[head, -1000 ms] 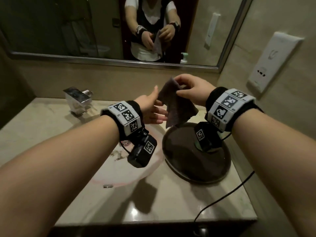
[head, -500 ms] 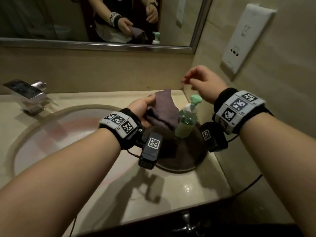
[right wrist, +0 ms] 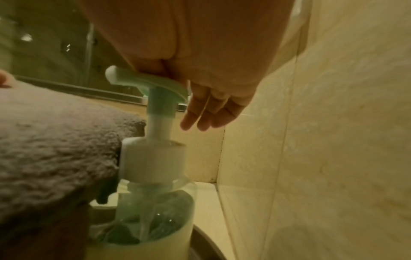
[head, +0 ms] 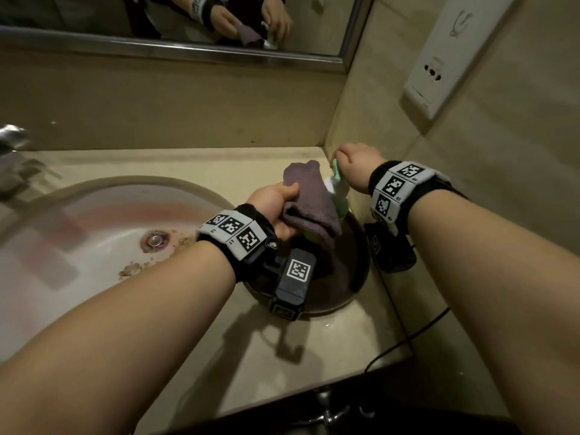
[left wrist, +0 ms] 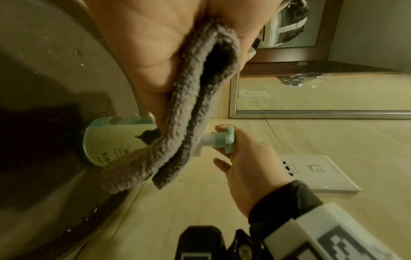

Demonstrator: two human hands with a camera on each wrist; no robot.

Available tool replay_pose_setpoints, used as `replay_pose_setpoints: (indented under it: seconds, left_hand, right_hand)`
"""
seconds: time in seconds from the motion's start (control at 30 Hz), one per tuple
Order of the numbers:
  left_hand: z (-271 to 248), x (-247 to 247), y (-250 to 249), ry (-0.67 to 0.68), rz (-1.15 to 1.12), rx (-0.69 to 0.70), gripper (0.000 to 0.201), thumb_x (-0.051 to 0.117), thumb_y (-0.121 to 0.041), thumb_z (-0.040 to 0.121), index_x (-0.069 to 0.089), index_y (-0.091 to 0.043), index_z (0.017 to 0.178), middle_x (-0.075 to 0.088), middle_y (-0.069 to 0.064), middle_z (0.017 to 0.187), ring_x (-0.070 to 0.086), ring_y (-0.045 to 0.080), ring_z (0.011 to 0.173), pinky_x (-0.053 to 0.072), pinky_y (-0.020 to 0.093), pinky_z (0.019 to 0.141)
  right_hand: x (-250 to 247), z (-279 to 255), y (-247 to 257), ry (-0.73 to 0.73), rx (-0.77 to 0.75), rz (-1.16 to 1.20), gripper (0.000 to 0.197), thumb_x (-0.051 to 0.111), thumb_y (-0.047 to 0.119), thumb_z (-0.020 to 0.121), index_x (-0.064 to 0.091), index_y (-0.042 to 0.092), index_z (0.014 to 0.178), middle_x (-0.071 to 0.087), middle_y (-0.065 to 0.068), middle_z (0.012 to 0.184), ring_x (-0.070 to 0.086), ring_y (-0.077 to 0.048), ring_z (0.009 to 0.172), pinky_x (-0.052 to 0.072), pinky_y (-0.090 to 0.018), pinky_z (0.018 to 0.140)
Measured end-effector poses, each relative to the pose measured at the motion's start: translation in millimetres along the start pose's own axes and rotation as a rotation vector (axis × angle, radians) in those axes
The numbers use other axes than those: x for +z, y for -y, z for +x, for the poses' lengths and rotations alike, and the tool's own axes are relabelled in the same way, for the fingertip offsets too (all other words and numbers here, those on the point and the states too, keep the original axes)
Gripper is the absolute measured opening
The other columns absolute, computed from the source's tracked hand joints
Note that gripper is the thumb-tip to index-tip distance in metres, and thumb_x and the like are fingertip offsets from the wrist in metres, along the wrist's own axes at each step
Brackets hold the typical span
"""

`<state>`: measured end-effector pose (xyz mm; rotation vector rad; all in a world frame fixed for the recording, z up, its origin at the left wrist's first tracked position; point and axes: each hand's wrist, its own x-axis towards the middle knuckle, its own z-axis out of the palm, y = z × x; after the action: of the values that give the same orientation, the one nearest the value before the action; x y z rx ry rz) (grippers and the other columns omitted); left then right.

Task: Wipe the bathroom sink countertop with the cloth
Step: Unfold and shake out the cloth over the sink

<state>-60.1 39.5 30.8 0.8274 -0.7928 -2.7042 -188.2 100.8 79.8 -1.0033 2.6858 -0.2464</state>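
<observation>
Beige tiled walls (head: 188, 98), steel-framed mirror (head: 175, 48), white wall socket (head: 445, 54)

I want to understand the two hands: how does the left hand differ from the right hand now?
The left hand grips the folded grey cloth; the right hand rests on the soap bottle's green pump head. The left is curled, while three right fingers hang straight. Both are above the round dark tray.

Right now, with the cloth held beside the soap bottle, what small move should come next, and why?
Probably press the pump head down. The right hand rests on top of it, the pump stem looks fully raised, and the left hand holds the folded cloth right by the soap bottle, seemingly placed to catch soap before wiping the countertop.
</observation>
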Motion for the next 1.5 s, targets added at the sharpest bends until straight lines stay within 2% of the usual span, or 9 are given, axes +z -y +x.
replay_pose_setpoints:
  seconds: [0.1, 0.2, 0.33, 0.47, 0.7, 0.87, 1.23, 1.37, 1.5]
  left_hand:
    - [7, -3, 2, 0.016, -0.004, 0.006, 0.041, 0.028, -0.009, 0.102, 0.038, -0.008, 0.142, 0.06, 0.016, 0.099, 0.06, 0.028, 0.089, 0.045, 0.043, 0.084]
    - [11, -4, -2, 0.029, -0.007, 0.006, 0.04, 0.028, -0.008, 0.102, 0.04, -0.009, 0.141, 0.059, 0.016, 0.1, 0.058, 0.032, 0.109, 0.043, 0.044, 0.089]
    - [13, -4, -12, 0.037, 0.034, 0.028, 0.039, 0.029, -0.007, 0.101, 0.043, -0.007, 0.138, 0.06, 0.015, 0.1, 0.06, 0.028, 0.09, 0.044, 0.044, 0.091]
    - [17, 1, -17, 0.059, 0.063, 0.031, 0.04, 0.027, -0.005, 0.101, 0.043, -0.006, 0.138, 0.06, 0.015, 0.1, 0.06, 0.027, 0.088, 0.048, 0.04, 0.083]
    - [23, 0, -10, 0.097, 0.051, 0.008, 0.041, 0.026, -0.006, 0.102, 0.04, -0.008, 0.141, 0.056, 0.016, 0.113, 0.053, 0.03, 0.109, 0.038, 0.044, 0.106]
    - [23, -1, -8, 0.125, 0.053, 0.01, 0.041, 0.026, -0.006, 0.102, 0.04, -0.009, 0.14, 0.059, 0.014, 0.099, 0.058, 0.026, 0.089, 0.045, 0.042, 0.092]
    - [15, -5, -9, 0.116, 0.078, -0.004, 0.041, 0.026, -0.007, 0.102, 0.038, -0.009, 0.142, 0.059, 0.013, 0.101, 0.059, 0.025, 0.088, 0.049, 0.038, 0.08]
    - [13, -5, -9, 0.114, 0.097, 0.002, 0.042, 0.027, -0.008, 0.102, 0.037, -0.01, 0.142, 0.059, 0.014, 0.104, 0.058, 0.026, 0.09, 0.047, 0.039, 0.084]
    - [11, -5, -10, 0.122, 0.122, 0.008, 0.042, 0.026, -0.008, 0.102, 0.036, -0.01, 0.143, 0.059, 0.013, 0.102, 0.059, 0.025, 0.089, 0.049, 0.037, 0.079]
  right_hand:
    - [2, -2, 1, 0.002, 0.039, -0.079, 0.038, 0.026, 0.014, 0.102, 0.051, -0.002, 0.126, 0.053, -0.024, 0.131, 0.05, -0.037, 0.121, 0.041, -0.038, 0.098]
    - [1, -1, 7, 0.052, 0.053, -0.158, 0.038, 0.027, 0.009, 0.101, 0.046, -0.006, 0.13, 0.047, -0.025, 0.137, 0.047, -0.038, 0.126, 0.039, -0.039, 0.101]
    - [-3, 5, 16, 0.151, 0.047, -0.261, 0.035, 0.039, 0.012, 0.1, 0.043, -0.008, 0.129, 0.05, -0.027, 0.133, 0.05, -0.037, 0.123, 0.04, -0.041, 0.099]
    - [-1, 6, 21, 0.168, 0.032, -0.345, 0.036, 0.044, 0.009, 0.098, 0.043, -0.01, 0.129, 0.049, -0.028, 0.134, 0.05, -0.037, 0.124, 0.041, -0.041, 0.099]
    - [3, 3, 20, 0.134, 0.087, -0.302, 0.037, 0.035, 0.008, 0.101, 0.041, -0.01, 0.133, 0.043, -0.025, 0.141, 0.046, -0.036, 0.129, 0.038, -0.038, 0.103]
    - [10, 5, 15, 0.11, 0.093, -0.219, 0.039, 0.024, 0.007, 0.103, 0.041, -0.006, 0.135, 0.041, -0.023, 0.143, 0.044, -0.034, 0.13, 0.035, -0.038, 0.104]
    - [4, 7, 7, 0.117, 0.044, -0.138, 0.036, 0.039, 0.007, 0.098, 0.05, -0.002, 0.131, 0.05, -0.022, 0.137, 0.048, -0.034, 0.127, 0.041, -0.035, 0.1]
    - [5, 2, 14, 0.106, 0.094, -0.085, 0.035, 0.036, 0.005, 0.1, 0.047, -0.005, 0.132, 0.049, -0.024, 0.138, 0.048, -0.035, 0.127, 0.041, -0.035, 0.1]
    - [8, -1, 15, 0.074, 0.116, -0.081, 0.035, 0.031, 0.003, 0.101, 0.045, -0.007, 0.131, 0.047, -0.023, 0.139, 0.048, -0.035, 0.127, 0.04, -0.036, 0.101]
